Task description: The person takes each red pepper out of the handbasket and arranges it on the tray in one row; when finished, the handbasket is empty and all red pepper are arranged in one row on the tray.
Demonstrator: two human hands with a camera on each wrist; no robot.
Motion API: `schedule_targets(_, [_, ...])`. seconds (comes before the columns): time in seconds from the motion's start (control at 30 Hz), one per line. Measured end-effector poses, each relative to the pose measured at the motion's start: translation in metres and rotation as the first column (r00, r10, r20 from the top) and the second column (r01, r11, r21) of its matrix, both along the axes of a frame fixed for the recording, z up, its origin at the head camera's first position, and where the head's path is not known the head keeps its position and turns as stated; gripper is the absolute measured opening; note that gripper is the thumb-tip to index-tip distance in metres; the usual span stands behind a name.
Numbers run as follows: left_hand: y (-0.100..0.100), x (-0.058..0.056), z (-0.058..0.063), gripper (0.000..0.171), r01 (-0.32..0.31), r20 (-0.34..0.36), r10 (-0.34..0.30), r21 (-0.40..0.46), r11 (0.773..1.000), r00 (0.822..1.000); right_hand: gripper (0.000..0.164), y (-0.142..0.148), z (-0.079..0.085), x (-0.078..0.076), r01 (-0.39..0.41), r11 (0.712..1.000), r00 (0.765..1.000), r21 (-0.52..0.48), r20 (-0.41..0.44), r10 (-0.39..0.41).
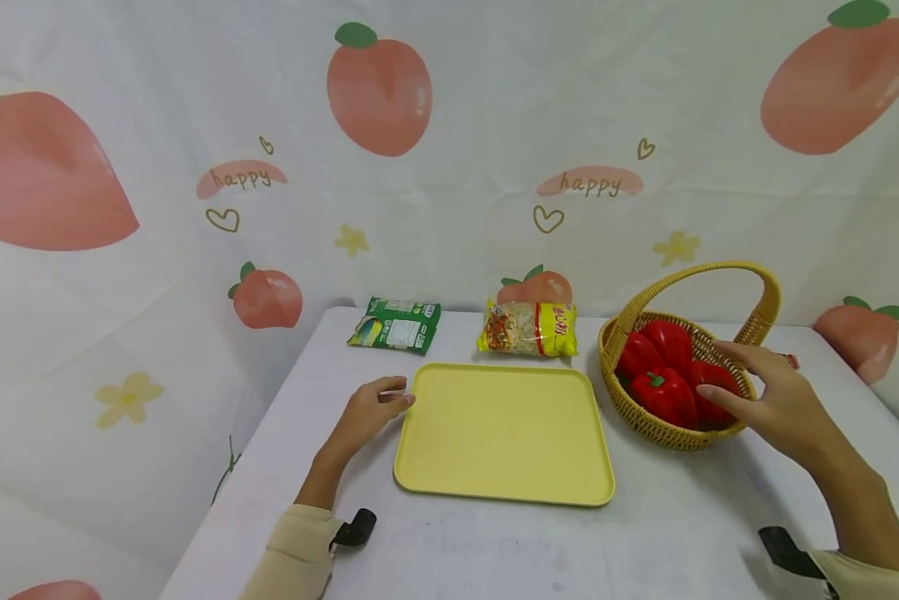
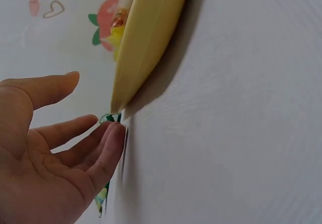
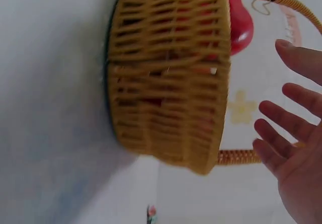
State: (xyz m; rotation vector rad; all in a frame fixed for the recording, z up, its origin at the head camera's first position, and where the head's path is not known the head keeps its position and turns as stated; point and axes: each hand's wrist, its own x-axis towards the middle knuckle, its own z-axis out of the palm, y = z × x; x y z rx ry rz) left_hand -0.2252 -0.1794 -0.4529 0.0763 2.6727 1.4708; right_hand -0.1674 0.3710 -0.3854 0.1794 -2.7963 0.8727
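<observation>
A yellow rectangular tray (image 1: 505, 433) lies on the table. At its left edge is my left hand (image 1: 372, 414), thumb and fingers apart with nothing between them; the left wrist view shows the same hand (image 2: 60, 153) beside the tray's raised side (image 2: 151, 38). To the right stands a wicker basket (image 1: 647, 423) with an arched handle, holding several red bell peppers (image 1: 666, 398). My right hand (image 1: 775, 400) hovers over the basket's right side, fingers spread above the peppers. In the right wrist view that hand (image 3: 297, 138) holds nothing, apart from the basket wall (image 3: 171, 78).
Behind the tray lie a green packet (image 1: 398, 325) and a yellow packet with a clear window (image 1: 527, 329). A small red item (image 1: 791, 361) shows partly behind my right hand. A printed curtain (image 1: 449, 208) hangs along the table's back edge.
</observation>
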Motion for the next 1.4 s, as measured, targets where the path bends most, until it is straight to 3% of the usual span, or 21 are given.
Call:
schedule_targets(0.17, [0.003,0.002,-0.008,0.048,-0.019,0.050,0.013,0.125,0.992,0.999,0.083,-0.018,0.002,-0.004,-0.034,0.999,0.997,-0.023,0.074,0.036])
schedule_targets(0.27, [0.005,0.002,-0.011,0.046,-0.032,0.075,0.021,0.153,0.988,0.997,0.081,-0.027,0.002,-0.006,-0.053,0.998,0.993,-0.044,0.105,0.057])
schedule_targets(0.63, [0.005,0.003,-0.011,0.047,-0.008,0.086,-0.004,0.140,0.990,0.996,0.084,-0.041,0.003,-0.012,-0.081,0.992,0.967,-0.096,0.233,0.102])
schedule_targets(0.9, [0.001,0.000,-0.010,0.049,0.026,0.054,-0.033,0.126,0.992,0.998,0.081,-0.035,-0.001,-0.014,-0.117,0.987,0.965,-0.113,0.220,0.140])
schedule_targets(1.4, [-0.003,-0.004,-0.011,0.049,0.020,0.059,-0.029,0.146,0.989,0.998,0.080,-0.030,-0.002,-0.022,-0.151,0.984,0.948,-0.092,0.270,0.170])
